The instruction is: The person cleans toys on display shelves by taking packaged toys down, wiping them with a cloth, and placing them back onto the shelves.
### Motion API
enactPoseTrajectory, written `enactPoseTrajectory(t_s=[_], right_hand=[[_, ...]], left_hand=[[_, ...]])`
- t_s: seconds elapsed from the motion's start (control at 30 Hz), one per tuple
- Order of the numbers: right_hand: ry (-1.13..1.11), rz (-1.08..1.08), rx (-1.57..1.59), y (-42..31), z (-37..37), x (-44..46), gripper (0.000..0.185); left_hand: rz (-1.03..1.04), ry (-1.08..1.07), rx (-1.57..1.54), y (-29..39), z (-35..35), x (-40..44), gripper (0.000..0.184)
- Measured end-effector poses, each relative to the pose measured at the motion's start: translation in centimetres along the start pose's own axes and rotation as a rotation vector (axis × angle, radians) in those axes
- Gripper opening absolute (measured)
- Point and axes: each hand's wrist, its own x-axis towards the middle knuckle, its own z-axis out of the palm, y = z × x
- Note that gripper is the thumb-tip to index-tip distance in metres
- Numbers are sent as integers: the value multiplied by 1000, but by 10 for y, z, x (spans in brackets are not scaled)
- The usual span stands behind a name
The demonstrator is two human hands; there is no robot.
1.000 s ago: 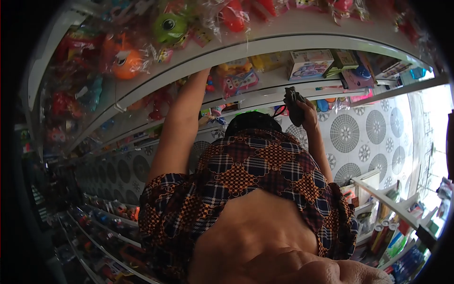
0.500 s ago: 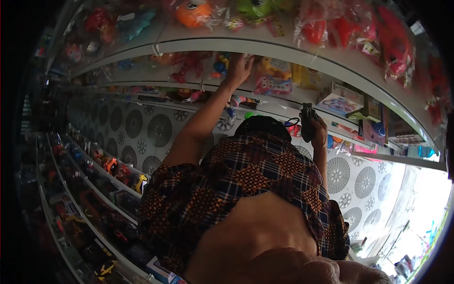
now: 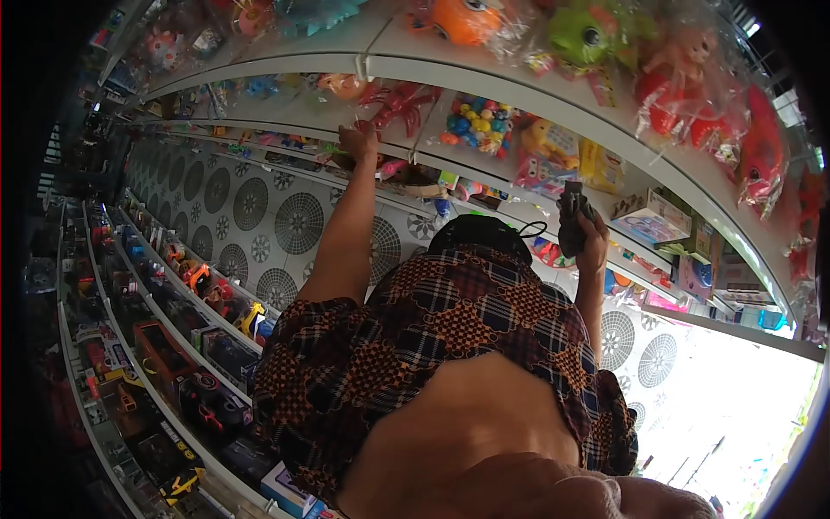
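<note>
My left hand (image 3: pixel 360 143) is at the edge of a middle shelf, just below a red lobster-shaped toy (image 3: pixel 399 105) in clear wrapping. Its thumb and fingers look apart, with nothing visible between them. On the right, my right hand (image 3: pixel 593 240) is closed around a dark, crumpled cloth (image 3: pixel 571 218), held in front of the lower shelves. A bag of colourful balls (image 3: pixel 481 124) lies on the middle shelf, between the two hands. Beside it is a wrapped yellow toy (image 3: pixel 548 144).
The upper shelf (image 3: pixel 484 80) carries wrapped toys, including an orange one (image 3: pixel 468 21) and a green one (image 3: pixel 581 35). Boxes (image 3: pixel 654 216) stand at the right. More shelves of packaged toys (image 3: pixel 207 402) run along the left, beyond the patterned floor (image 3: pixel 250 204). Bright light comes from the lower right.
My left hand has moved left along the shelf, past the bag of balls to the red toy. The view has shifted left. My right hand still holds the dark cloth.
</note>
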Motion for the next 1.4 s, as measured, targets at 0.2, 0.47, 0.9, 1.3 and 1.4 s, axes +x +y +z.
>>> enactPoseTrajectory(t_s=[0.2, 0.47, 0.9, 1.3, 1.4], right_hand=[[-22, -73, -25, -5, 90, 6, 26], [-156, -46, -192, 27, 185, 21, 28], [-143, -178, -575, 78, 275, 95, 33], [-684, -996, -1745, 207, 327, 109, 46], [-725, -996, -1555, 186, 312, 115, 44]], left_hand=[[-548, -195, -75, 30, -33, 13, 80], [-497, -585, -1016, -28, 23, 13, 31], [-572, -1010, -1190, -71, -24, 9, 21], [-735, -1186, -1651, -97, -13, -8, 40], [-784, -1161, -1591, -102, -3, -8, 40]])
